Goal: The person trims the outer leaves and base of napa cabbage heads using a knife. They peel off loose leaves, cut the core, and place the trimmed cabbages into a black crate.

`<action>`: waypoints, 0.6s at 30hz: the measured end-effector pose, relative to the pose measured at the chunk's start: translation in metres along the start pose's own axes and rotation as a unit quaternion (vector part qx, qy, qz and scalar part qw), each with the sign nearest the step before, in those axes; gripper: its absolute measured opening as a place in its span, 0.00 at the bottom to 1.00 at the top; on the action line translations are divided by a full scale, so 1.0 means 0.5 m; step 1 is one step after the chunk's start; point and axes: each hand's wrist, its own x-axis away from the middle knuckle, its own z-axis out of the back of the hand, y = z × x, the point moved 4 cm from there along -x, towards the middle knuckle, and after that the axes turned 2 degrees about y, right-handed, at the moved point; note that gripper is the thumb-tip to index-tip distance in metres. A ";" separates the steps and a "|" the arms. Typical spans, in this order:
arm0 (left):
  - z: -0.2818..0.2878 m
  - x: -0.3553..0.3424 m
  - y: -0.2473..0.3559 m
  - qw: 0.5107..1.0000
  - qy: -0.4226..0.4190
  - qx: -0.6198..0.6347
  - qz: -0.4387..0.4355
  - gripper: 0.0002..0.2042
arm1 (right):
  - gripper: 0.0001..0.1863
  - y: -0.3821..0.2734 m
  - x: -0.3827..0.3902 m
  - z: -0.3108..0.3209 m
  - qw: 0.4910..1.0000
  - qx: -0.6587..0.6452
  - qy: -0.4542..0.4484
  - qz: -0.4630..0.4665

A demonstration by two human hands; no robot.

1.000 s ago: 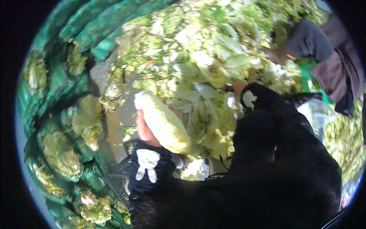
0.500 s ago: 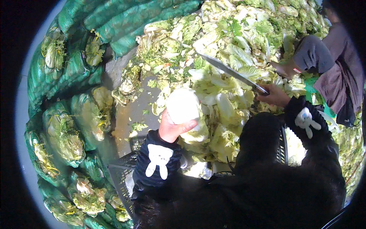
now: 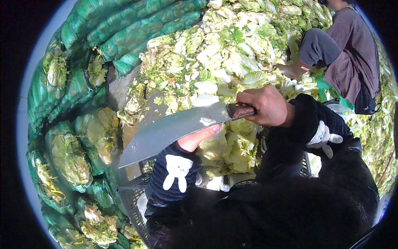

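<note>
My right hand (image 3: 267, 106) is closed on the wooden handle of a large steel knife (image 3: 161, 137), whose broad blade stretches leftward across the middle. Beneath the blade, my left hand (image 3: 195, 139) is mostly hidden, its thumb showing; it holds a pale napa cabbage (image 3: 211, 146), largely covered by the blade. Loose cream and green cabbage leaves (image 3: 238, 151) lie heaped just beyond my hands. Both of my dark sleeves carry white plush animal figures.
Green mesh sacks of cabbages (image 3: 68, 157) are stacked along the left. A black plastic crate (image 3: 130, 199) stands by my left arm. Another person (image 3: 350, 58) sits at the upper right among a large pile of cabbage trimmings (image 3: 248, 25).
The knife, raised at the right half a second ago, has swung left and down over the cabbage in my left hand. My right hand has moved leftward with it.
</note>
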 end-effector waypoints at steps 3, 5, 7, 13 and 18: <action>-0.008 -0.004 0.008 1.000 -0.006 -0.011 -0.015 0.17 | 0.11 0.021 0.013 -0.013 1.000 0.005 -0.004 -0.009; -0.011 -0.003 0.012 0.999 -0.002 -0.032 -0.012 0.21 | 0.10 0.052 0.019 -0.024 0.999 0.008 -0.015 -0.043; -0.009 0.003 0.030 0.995 0.015 -0.048 -0.087 0.25 | 0.11 0.096 0.023 -0.027 0.997 -0.006 -0.038 -0.074; 0.011 -0.011 0.037 0.990 -0.065 0.036 -0.124 0.36 | 0.11 0.177 0.060 -0.002 0.965 -0.015 -0.034 -0.260; -0.003 -0.028 0.001 0.959 -0.102 0.244 -0.100 0.34 | 0.12 0.031 0.038 0.022 0.998 -0.026 0.049 0.015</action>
